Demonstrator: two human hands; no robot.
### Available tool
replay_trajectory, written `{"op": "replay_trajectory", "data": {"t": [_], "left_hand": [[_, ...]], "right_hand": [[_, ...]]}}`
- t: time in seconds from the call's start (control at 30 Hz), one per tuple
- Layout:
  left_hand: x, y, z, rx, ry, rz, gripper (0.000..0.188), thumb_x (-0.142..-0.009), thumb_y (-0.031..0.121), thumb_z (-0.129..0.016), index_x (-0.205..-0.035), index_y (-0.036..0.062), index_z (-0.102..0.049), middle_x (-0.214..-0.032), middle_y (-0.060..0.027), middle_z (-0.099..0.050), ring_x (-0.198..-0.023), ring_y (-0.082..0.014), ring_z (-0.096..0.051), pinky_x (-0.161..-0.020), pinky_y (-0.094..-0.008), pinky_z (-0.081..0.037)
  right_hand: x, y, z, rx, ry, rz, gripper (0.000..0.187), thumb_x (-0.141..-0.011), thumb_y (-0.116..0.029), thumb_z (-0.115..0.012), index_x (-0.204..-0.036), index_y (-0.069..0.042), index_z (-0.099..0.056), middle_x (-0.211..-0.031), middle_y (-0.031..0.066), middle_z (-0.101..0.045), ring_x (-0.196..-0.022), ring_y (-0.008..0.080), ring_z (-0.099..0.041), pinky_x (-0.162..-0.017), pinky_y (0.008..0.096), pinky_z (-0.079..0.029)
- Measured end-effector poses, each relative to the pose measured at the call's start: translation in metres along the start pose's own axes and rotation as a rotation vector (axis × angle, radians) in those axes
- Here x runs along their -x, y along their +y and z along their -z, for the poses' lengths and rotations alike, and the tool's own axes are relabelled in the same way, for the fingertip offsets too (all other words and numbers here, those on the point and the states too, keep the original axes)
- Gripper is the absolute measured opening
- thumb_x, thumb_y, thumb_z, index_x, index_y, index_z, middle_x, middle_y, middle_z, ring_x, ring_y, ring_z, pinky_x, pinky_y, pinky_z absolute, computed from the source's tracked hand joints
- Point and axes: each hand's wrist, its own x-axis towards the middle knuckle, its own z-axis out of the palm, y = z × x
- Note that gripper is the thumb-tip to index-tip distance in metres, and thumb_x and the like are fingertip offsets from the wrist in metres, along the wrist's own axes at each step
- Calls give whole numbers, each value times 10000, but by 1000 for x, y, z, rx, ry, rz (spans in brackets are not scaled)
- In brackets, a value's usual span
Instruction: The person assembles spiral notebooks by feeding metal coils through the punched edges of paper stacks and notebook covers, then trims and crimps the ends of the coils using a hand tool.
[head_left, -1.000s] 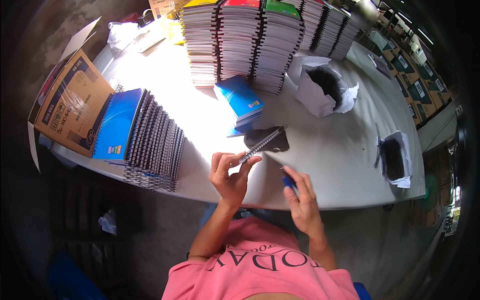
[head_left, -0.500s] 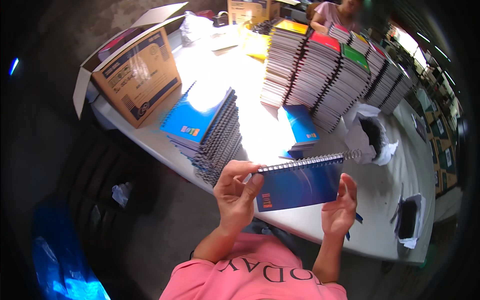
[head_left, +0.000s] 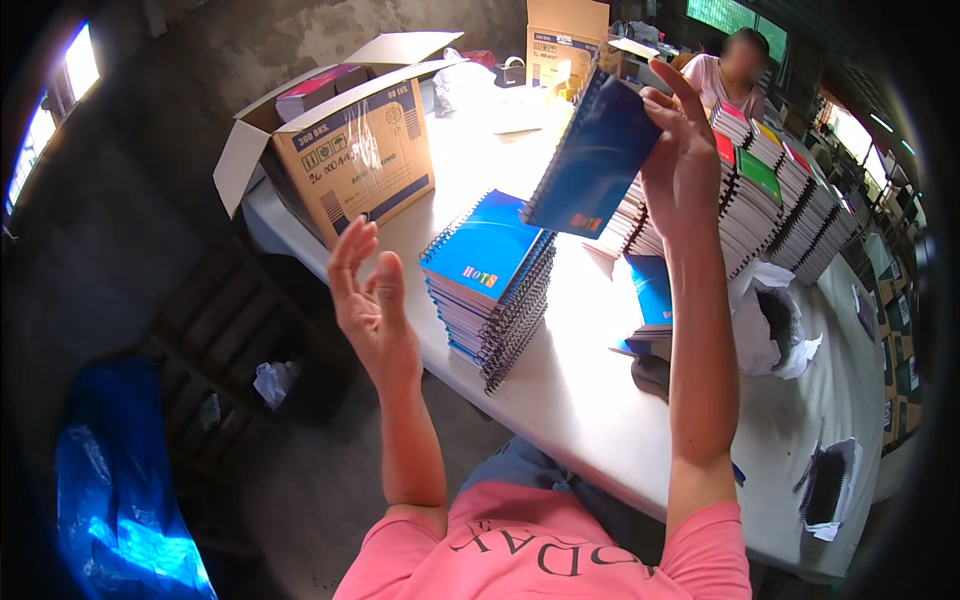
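My right hand point(head_left: 685, 165) is raised over the table, its fingers closed on the right edge of a blue spiral notebook point(head_left: 600, 155). The notebook is tilted, coil side to the left, above a stack of blue spiral notebooks point(head_left: 490, 245) near the table's left edge. Held up to the left of that stack, my left hand point(head_left: 378, 300) has its fingers apart and nothing in it. A smaller pile of blue notebooks point(head_left: 653, 290) sits to the right, partly hidden behind my right forearm.
An open cardboard box point(head_left: 355, 165) stands at the table's left edge. Tall notebook stacks point(head_left: 770, 200) rise at the back right, with a person point(head_left: 735, 80) behind them. Black coils in white paper point(head_left: 775, 330) lie on the white table point(head_left: 590, 425); another paper-wrapped bundle point(head_left: 828, 490) lies nearer.
My left hand has let go of the notebook and moved left. The right hand has lifted the notebook up and away, turning it. My view has shifted, showing more of the back.
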Motion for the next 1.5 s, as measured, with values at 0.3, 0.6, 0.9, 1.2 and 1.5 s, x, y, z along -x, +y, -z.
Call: {"op": "replay_trajectory", "data": {"t": [0.3, 0.6, 0.9, 1.2, 1.5], "left_hand": [[21, -45, -4, 312, -334, 275, 794, -853, 392, -650, -1432, 26, -248, -1373, -152, -399, -1252, -216, -415, -1051, -327, -307], [24, -50, -20, 414, -342, 192, 735, -849, 295, -679, -1405, 3, -297, -1367, -149, -421, -1225, -207, -444, -1028, -308, -341], [29, -59, -23, 239, -168, 73, 702, -893, 457, -541, -1413, 55, -294, -1342, -163, -457, -1207, -222, -469, -1010, -359, -373], [37, -1, -4, 103, 283, -172, 476, -985, 392, -353, -1312, 46, -353, -1300, -137, -476, -1256, -244, -416, -1008, -385, -353], [132, 21, -77, 307, -583, -19, 509, -901, 204, -533, -1325, 25, -315, -1283, -168, -386, -1198, -302, -423, -959, -378, -408]], "right_hand": [[0, 46, -59, 902, -1201, 95, 306, -704, -132, -487, -985, -94, -601, -661, 79, -565, -596, 153, -526, -543, 308, -430], [-1, 57, 47, 769, -491, 91, 396, -871, -181, -505, -1253, -79, -522, -1214, 152, -576, -1174, 268, -518, -992, 362, -387], [72, 71, 42, 1127, -420, -193, 652, -912, -600, -368, -1411, -181, -332, -1400, 138, -405, -1332, 291, -320, -1051, 568, -102], [115, 45, 254, 1458, 140, -712, 623, -739, -488, -705, -1142, -24, -604, -1095, 205, -626, -1070, 344, -578, -944, 446, -416], [133, 8, 207, 1306, 305, -282, 315, -748, -171, -764, -949, -36, -563, -843, 99, -649, -754, 201, -625, -653, 328, -484]]}}
